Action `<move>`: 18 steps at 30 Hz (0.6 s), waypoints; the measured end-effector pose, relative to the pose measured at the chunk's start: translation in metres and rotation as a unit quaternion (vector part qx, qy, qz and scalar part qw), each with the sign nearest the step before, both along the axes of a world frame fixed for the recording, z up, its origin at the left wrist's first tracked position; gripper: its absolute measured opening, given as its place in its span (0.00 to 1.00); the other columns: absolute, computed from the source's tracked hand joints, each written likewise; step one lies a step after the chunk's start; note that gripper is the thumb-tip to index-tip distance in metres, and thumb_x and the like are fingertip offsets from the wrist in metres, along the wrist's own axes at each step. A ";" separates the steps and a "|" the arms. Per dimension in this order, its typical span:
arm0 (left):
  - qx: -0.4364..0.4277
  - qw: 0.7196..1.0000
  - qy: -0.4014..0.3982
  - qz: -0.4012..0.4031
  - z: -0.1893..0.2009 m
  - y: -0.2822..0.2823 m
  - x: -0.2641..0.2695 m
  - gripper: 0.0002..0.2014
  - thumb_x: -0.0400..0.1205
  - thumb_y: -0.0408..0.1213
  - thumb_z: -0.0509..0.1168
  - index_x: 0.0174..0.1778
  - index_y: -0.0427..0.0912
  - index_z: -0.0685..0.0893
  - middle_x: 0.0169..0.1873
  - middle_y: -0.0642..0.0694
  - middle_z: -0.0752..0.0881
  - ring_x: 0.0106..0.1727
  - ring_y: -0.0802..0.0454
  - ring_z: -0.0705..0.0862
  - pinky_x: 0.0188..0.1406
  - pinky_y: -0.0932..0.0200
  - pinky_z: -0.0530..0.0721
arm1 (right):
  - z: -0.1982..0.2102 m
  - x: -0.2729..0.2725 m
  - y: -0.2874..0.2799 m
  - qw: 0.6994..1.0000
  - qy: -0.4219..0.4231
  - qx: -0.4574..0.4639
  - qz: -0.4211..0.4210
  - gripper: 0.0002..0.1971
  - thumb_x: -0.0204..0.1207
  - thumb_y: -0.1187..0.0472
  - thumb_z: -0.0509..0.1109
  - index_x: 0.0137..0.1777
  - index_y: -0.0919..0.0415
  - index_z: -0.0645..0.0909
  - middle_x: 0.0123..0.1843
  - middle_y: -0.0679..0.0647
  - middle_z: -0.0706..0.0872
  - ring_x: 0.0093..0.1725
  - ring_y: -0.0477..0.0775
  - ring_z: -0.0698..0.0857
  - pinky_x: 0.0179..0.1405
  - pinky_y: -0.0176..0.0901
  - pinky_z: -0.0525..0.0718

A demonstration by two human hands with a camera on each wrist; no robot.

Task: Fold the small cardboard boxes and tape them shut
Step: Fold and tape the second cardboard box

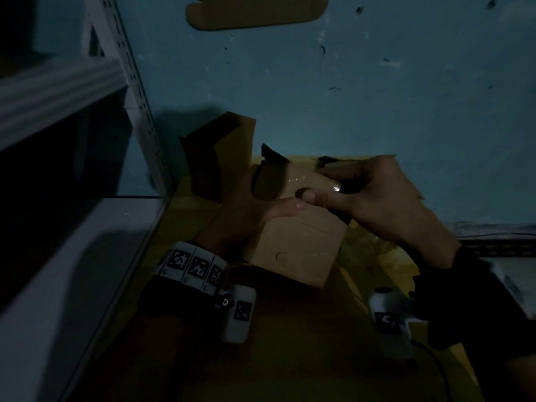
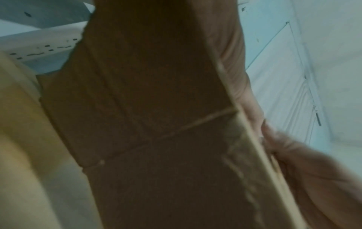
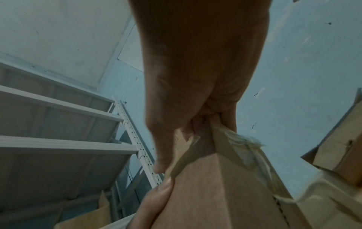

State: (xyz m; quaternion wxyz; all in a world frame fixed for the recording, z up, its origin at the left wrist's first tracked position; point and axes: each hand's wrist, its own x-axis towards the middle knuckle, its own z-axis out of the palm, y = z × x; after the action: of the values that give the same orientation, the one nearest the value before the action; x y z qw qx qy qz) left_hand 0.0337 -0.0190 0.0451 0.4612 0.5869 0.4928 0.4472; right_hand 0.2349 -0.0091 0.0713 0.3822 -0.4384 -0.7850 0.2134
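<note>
**Both hands on small box, tape being pressed along top edge**

Dim scene. Small cardboard box point(image 1: 293, 245) is held up between both hands, above a larger yellowish carton point(image 1: 374, 256) that lies under it; I cannot tell if the two touch. Left hand point(image 1: 246, 216) grips the box's left side, thumb laid across the front face. Right hand point(image 1: 385, 204) is curled round the top right corner, thumb pressed down on a glossy strip of clear tape point(image 1: 307, 181). Thumb tips nearly meet. In the right wrist view the tape point(image 3: 243, 139) is crumpled and bunched at the corner just under the fingers point(image 3: 227, 117). Dark flaps at the far edge of the box stand up, not folded down.

Around: white metal shelving point(image 1: 87, 91) at left, an open cardboard piece point(image 1: 214, 158) just beyond the box, a flat cardboard blank point(image 1: 255, 13) far up against the blue surface.

Risks, as judgement:
- Bunched tape will probably stick to itself or the fingers, leaving a wrinkled, weak seal.
- Upright flaps may spring open if the thumb lifts before the tape is smoothed.
- With no firm support under it, hard pressing could dent the thin wall or twist the box out of the left hand's hold.
- Poor light makes misaligned tape likely.
</note>
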 end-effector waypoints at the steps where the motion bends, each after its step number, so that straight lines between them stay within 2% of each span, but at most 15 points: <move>1: 0.003 1.000 -0.004 0.004 0.000 0.000 0.001 0.27 0.74 0.38 0.77 0.51 0.65 0.66 0.44 0.68 0.71 0.33 0.80 0.80 0.24 0.79 0.75 | -0.001 0.000 0.001 1.000 0.008 -0.001 -0.001 0.22 0.68 0.44 0.80 0.59 0.54 0.92 0.48 0.47 0.95 0.44 0.42 0.92 0.42 0.41 0.90; 3: -0.001 1.000 -0.018 0.014 -0.001 0.000 0.001 0.26 0.73 0.36 0.78 0.51 0.64 0.68 0.45 0.66 0.74 0.31 0.83 0.79 0.22 0.80 0.76 | -0.002 0.001 0.005 1.000 0.018 -0.004 0.000 0.18 0.72 0.49 0.79 0.59 0.55 0.91 0.47 0.50 0.95 0.42 0.47 0.93 0.42 0.45 0.91; 5: -0.005 0.999 -0.025 0.024 -0.001 0.000 0.001 0.26 0.73 0.37 0.78 0.55 0.62 0.71 0.46 0.65 0.76 0.34 0.77 0.83 0.23 0.78 0.78 | -0.003 0.004 0.008 1.000 0.024 -0.006 0.011 0.12 0.77 0.57 0.78 0.59 0.56 0.91 0.46 0.50 0.95 0.41 0.48 0.93 0.40 0.41 0.90; 7: -0.010 0.999 -0.021 0.022 0.002 -0.001 0.003 0.28 0.72 0.38 0.79 0.61 0.61 0.72 0.46 0.64 0.78 0.38 0.69 0.84 0.25 0.75 0.80 | 0.000 0.011 0.010 0.999 0.015 -0.008 0.029 0.10 0.79 0.61 0.76 0.60 0.55 0.90 0.48 0.49 0.95 0.43 0.45 0.93 0.39 0.36 0.88; 8: -0.008 1.000 -0.018 0.019 0.003 -0.001 0.003 0.29 0.72 0.38 0.79 0.62 0.60 0.71 0.47 0.64 0.78 0.39 0.68 0.85 0.26 0.74 0.81 | 0.001 0.014 0.011 0.999 0.004 -0.008 0.040 0.11 0.80 0.62 0.75 0.61 0.54 0.90 0.49 0.48 0.95 0.43 0.44 0.93 0.40 0.37 0.88; 10: 0.004 1.000 -0.002 0.015 0.005 -0.002 0.004 0.30 0.73 0.39 0.79 0.64 0.60 0.70 0.48 0.64 0.79 0.38 0.76 0.84 0.26 0.76 0.80 | 0.003 0.019 0.012 0.998 -0.015 -0.005 0.060 0.12 0.81 0.64 0.73 0.63 0.54 0.88 0.52 0.46 0.94 0.47 0.41 0.92 0.44 0.37 0.88; 12: 0.003 1.000 0.010 0.013 0.006 -0.002 0.005 0.31 0.73 0.40 0.78 0.65 0.59 0.69 0.47 0.66 0.77 0.41 0.79 0.83 0.26 0.78 0.79 | 0.003 0.021 0.013 0.997 -0.024 0.005 0.073 0.13 0.83 0.66 0.72 0.64 0.55 0.88 0.53 0.45 0.93 0.51 0.40 0.91 0.47 0.35 0.88; 13: 0.003 1.000 0.013 0.013 0.006 -0.003 0.006 0.30 0.73 0.39 0.78 0.63 0.60 0.67 0.45 0.67 0.75 0.40 0.82 0.81 0.26 0.80 0.77 | 0.003 0.021 0.013 0.997 -0.029 0.011 0.076 0.13 0.83 0.68 0.71 0.64 0.56 0.89 0.53 0.46 0.93 0.51 0.41 0.91 0.46 0.35 0.86; 16: 0.011 1.000 0.016 0.023 0.006 -0.004 0.007 0.29 0.74 0.37 0.78 0.58 0.59 0.65 0.43 0.68 0.71 0.27 0.90 0.73 0.21 0.85 0.72 | 0.002 0.019 0.013 0.996 -0.047 0.014 0.075 0.17 0.81 0.75 0.69 0.63 0.58 0.90 0.55 0.48 0.93 0.54 0.40 0.89 0.49 0.31 0.84; 18: 0.008 1.000 0.016 0.017 0.006 -0.004 0.007 0.29 0.74 0.37 0.77 0.61 0.58 0.66 0.43 0.68 0.70 0.25 0.90 0.73 0.21 0.85 0.72 | 0.004 0.018 0.012 0.996 -0.054 0.015 0.076 0.20 0.79 0.79 0.67 0.62 0.59 0.90 0.57 0.48 0.92 0.57 0.39 0.87 0.52 0.30 0.84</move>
State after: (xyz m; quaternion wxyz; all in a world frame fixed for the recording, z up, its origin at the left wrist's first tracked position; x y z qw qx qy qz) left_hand 0.0405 -0.0227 0.0513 0.4402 0.5894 0.5066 0.4496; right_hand 0.2530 0.0032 0.0750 0.3280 -0.3825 -0.8388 0.2062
